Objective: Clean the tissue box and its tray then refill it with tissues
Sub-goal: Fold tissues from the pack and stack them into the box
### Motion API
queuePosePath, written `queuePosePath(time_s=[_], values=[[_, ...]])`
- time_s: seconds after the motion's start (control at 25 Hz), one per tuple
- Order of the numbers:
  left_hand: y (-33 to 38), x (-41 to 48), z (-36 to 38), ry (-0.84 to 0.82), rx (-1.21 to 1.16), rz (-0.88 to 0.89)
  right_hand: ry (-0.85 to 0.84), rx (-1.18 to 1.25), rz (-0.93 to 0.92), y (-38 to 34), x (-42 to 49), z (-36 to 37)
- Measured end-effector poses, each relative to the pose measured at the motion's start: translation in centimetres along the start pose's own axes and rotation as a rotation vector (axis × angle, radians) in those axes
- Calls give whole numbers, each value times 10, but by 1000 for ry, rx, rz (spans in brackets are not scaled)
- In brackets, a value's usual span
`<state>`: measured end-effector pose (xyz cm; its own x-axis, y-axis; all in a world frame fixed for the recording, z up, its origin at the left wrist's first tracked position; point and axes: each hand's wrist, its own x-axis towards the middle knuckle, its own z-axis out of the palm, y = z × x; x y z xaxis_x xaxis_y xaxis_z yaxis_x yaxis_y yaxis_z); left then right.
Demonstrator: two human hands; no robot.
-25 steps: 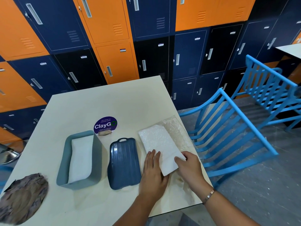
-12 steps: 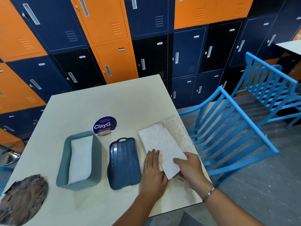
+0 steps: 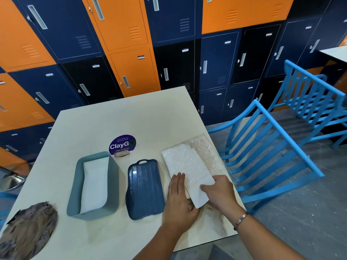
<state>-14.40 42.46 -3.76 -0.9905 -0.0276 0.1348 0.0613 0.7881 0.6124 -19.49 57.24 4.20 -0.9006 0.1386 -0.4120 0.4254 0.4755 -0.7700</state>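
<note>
At 8 o'clock on the pale tabletop (image 3: 131,117) lies a brown crumpled mass (image 3: 28,229), too blurred to identify. To its right, at 7 o'clock, stands the grey-blue open-topped rectangular plastic tissue box (image 3: 112,186), upright, with a white layer of tissues (image 3: 93,184) lying inside it. A round purple "ClayGo" sign (image 3: 122,145) stands just beyond the box, at its 1 o'clock. At 6 o'clock the dark blue ribbed plastic tray (image 3: 143,188) lies flat, beside the box but not joined to it. The left hand (image 3: 178,197) is released, its straight fingers pressing flat on the near left edge of the white tissue stack (image 3: 185,162). This stack lies at 4 o'clock on a clear plastic wrapper (image 3: 208,154). The right hand (image 3: 219,194) grasps the near right corner of that stack, thumb on top. A blue slatted chair (image 3: 272,156) stands off the tabletop at 3 o'clock. Judged status: box and tray show no visible dirt, so cleaning appears complete, and refilling appears partly done. Outstanding: transfer this stack into the box and reunite the tray with the box.
</note>
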Motion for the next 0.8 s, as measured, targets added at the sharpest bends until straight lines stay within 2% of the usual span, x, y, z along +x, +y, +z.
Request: queuePosePath(time_s=[0.2, 0.64, 0.8], values=[[-1, 1, 1, -21, 31, -12, -1, 115, 77, -4, 0, -5], [1, 2, -3, -11, -4, 17, -212, 853, 429, -9, -16, -37], [-2, 2, -1, 0, 1, 21, -260, 1060, 491, -13, -31, -55]])
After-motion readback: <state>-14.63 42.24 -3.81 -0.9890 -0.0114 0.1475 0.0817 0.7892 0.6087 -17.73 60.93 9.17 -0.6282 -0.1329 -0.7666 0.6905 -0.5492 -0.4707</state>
